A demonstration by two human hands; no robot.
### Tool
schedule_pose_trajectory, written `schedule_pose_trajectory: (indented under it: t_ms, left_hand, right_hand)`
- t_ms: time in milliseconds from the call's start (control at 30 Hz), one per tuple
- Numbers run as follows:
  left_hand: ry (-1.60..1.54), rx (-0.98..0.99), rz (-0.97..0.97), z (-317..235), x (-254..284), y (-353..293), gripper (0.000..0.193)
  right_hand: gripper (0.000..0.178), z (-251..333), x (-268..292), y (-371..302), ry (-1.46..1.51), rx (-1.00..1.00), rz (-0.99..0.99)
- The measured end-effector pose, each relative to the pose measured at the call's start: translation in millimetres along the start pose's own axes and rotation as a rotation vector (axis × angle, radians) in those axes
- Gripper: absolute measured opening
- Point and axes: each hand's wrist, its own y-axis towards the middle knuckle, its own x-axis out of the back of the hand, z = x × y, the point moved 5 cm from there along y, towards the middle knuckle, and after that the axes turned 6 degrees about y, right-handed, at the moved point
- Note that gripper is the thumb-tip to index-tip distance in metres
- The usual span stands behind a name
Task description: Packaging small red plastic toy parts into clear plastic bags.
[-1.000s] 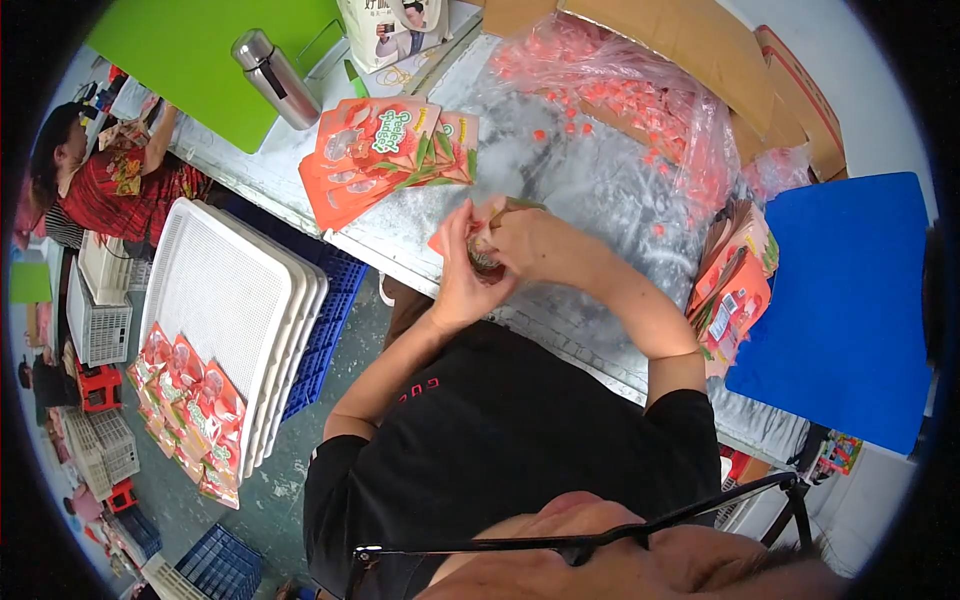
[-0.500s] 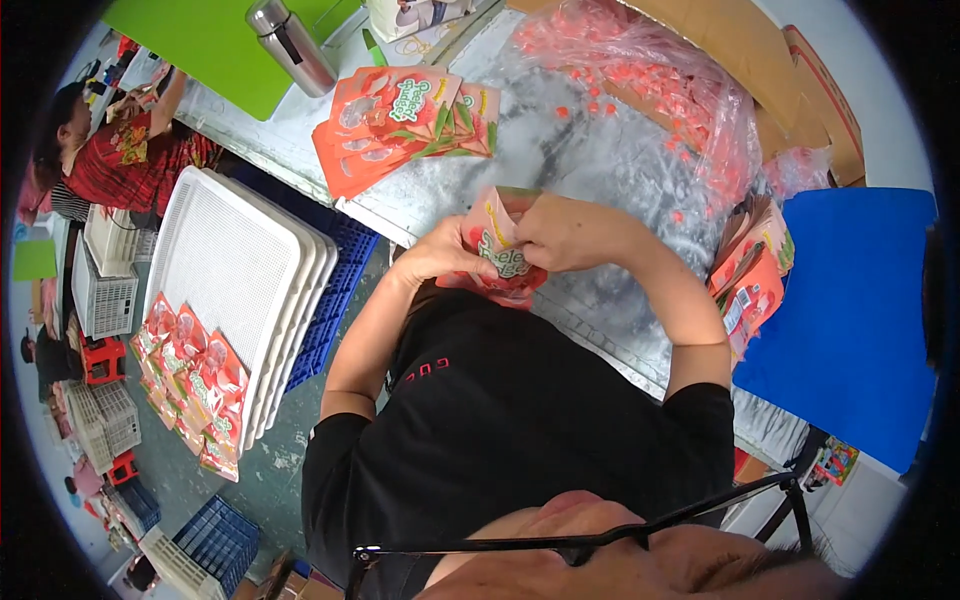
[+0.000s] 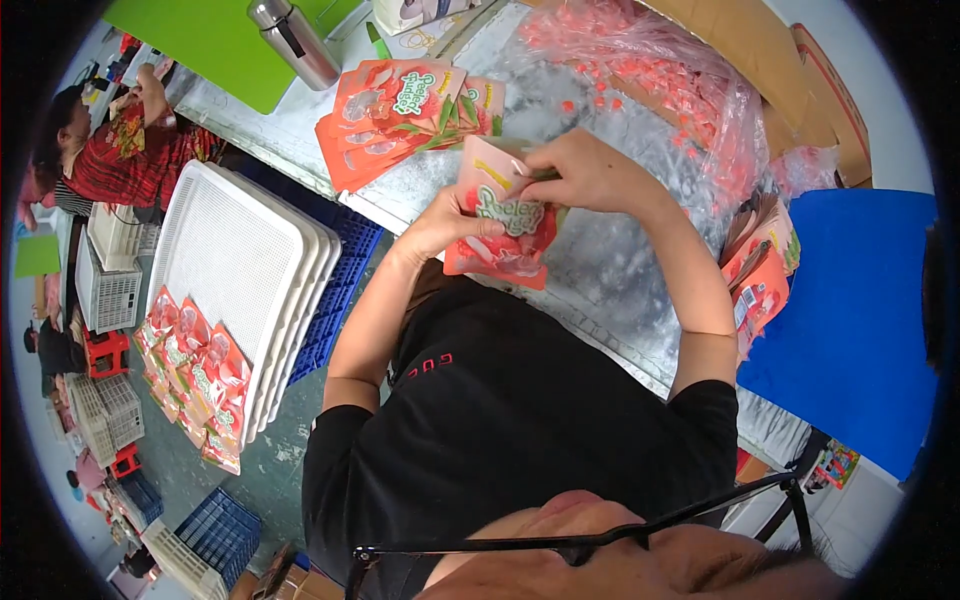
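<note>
A red and pink printed pouch (image 3: 503,262) is held upright in front of my chest, over the near edge of the table. My left hand (image 3: 440,226) grips its left side, thumb across the front. Pinched together, the fingers of my right hand (image 3: 590,175) are at the pouch's upper right edge, by its mouth; my fingertips are partly hidden there. Just beyond my left hand, a fanned pile of similar flat pouches (image 3: 385,115) lies on the table. More pouches (image 3: 757,275) stand bunched together near my right elbow.
Small red wrapped pieces spill from a clear plastic bag (image 3: 735,130) in a cardboard box (image 3: 740,45) at the far right. A steel flask (image 3: 293,45) stands at the back left. White stacked trays (image 3: 235,235) hold pouches at left. A blue board (image 3: 850,330) lies right. Another person (image 3: 135,150) sits far left.
The pouch has moved up and away from my chest, showing more of its front. Both hands have moved with it, the right one shifting slightly outward and up along its top edge.
</note>
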Motion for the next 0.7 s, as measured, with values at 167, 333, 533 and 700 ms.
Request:
schedule_pose_trajectory:
  t_ms: [167,333,533,700]
  left_hand:
    - [0.119,0.021,0.053,3.7,-8.0,2.5,0.055]
    - [0.206,-0.407,-0.162,-26.7,-4.4,-15.5,0.043]
    - [0.831,-0.366,-0.227,-48.1,-18.3,-34.1,0.058]
    - [0.739,-0.510,-0.209,-57.7,-29.0,-44.7,0.054]
  right_hand:
    - [0.030,-2.4,-19.5,-2.6,-0.048,-0.088,0.233]
    - [0.054,36.7,-8.2,-51.7,-0.171,0.391,-0.867]
    - [0.051,-57.5,-84.6,-52.7,0.299,0.005,-0.357]
    - [0.031,-67.5,-89.8,-59.0,0.195,0.146,-0.430]
